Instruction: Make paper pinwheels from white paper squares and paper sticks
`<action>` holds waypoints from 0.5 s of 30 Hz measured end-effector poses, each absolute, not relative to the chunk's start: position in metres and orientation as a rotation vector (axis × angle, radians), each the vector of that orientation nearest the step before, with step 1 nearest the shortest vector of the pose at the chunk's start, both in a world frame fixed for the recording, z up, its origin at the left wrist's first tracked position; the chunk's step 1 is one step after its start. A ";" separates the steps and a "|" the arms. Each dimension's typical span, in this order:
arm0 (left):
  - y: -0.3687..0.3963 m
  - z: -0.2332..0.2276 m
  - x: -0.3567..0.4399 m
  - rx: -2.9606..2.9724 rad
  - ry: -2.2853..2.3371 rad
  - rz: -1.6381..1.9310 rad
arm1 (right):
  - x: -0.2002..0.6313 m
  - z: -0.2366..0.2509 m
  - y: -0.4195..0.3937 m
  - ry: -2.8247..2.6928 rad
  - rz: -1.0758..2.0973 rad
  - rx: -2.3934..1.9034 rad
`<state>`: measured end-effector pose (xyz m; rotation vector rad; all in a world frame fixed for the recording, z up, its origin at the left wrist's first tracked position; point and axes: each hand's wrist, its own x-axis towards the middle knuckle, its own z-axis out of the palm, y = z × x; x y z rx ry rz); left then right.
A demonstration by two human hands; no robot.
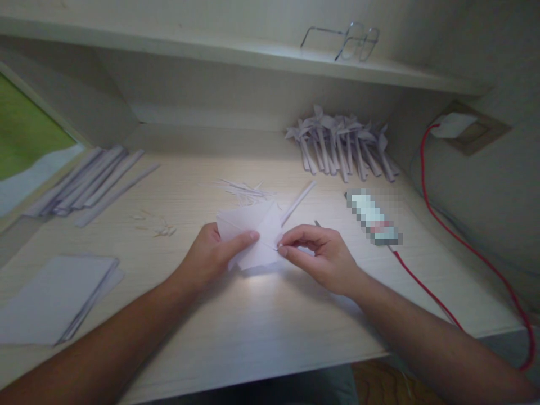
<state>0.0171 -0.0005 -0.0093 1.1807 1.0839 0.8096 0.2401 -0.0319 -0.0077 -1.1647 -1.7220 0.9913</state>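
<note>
A white sheet of paper (248, 219) with diagonal lines is held above the table by my left hand (213, 247), its thumb lying on top and the other fingers hidden underneath. At the sheet's right edge, my right hand (318, 253) has thumb and forefinger pinched together. Something small, thin and dark shows at those fingertips, too small to name. A dark tip (317, 223) pokes out behind the right hand; whether that hand holds it I cannot tell. Just beyond the sheet lie a rolled paper stick (298, 202) and a heap of thin paper strips (247, 191).
Several paper pinwheels (337, 140) lie at the back right, near a phone (373, 216) on a red cable (426, 292). Rolled paper tubes (97, 180), small pale bits (162, 228) and stacked paper sheets (59, 298) are on the left. Glasses (358, 42) rest on the shelf (189, 53).
</note>
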 end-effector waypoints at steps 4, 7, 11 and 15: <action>0.001 -0.011 0.015 1.186 1.080 0.788 | 0.239 -0.007 -0.030 -1.732 0.998 -1.154; 0.001 -0.012 0.014 1.215 1.086 0.777 | 0.239 -0.004 -0.030 -1.744 1.007 -1.117; 0.001 -0.015 0.015 1.208 1.077 0.788 | 0.239 -0.005 -0.030 -1.730 1.035 -1.094; -0.001 -0.016 0.015 1.178 1.065 0.810 | 0.239 -0.010 -0.029 -1.675 1.071 -1.119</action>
